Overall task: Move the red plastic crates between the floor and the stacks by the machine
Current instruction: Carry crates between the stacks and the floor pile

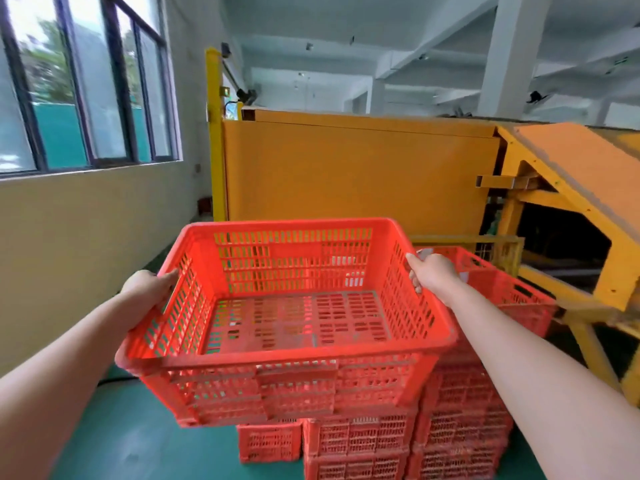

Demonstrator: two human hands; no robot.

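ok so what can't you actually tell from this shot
Head view only:
- Stack height: the stacked crates run off the bottom edge, tops hidden by the held crate.
- Whether that crate rests on a stack: its own base hides the contact.
- Fingers of the left hand and right hand: partly behind the crate's walls.
- Machine opening at right: too dark.

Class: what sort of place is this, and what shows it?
Probably a factory floor: a large yellow machine, stacks of red plastic crates, bare concrete beams overhead.

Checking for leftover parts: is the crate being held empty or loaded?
Empty. The held crate shows only its bare slotted floor inside.
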